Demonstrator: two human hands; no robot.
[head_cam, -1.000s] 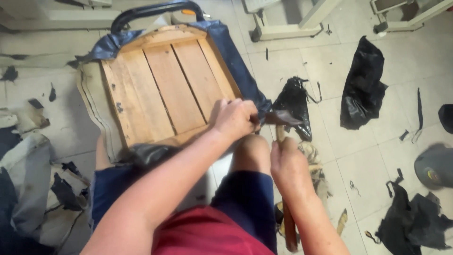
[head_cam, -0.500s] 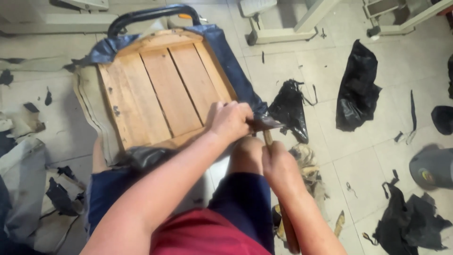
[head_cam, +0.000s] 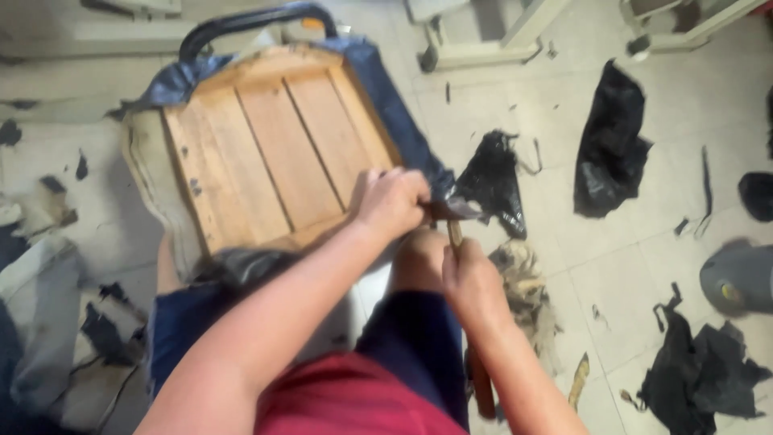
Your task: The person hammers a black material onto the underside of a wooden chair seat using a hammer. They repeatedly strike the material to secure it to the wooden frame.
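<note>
Left hand (head_cam: 392, 201) fingers clamp dark fabric (head_cam: 447, 209) at the wooden seat (head_cam: 274, 153) edge; right hand (head_cam: 471, 282) fingers grip a tool (head_cam: 455, 234).

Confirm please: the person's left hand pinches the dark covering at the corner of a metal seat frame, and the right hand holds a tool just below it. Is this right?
Not quite. In the head view the seat frame is wooden slats, not metal. The rest holds: the left hand pinches the dark covering at its corner, and the right hand holds a tool just below.
</note>
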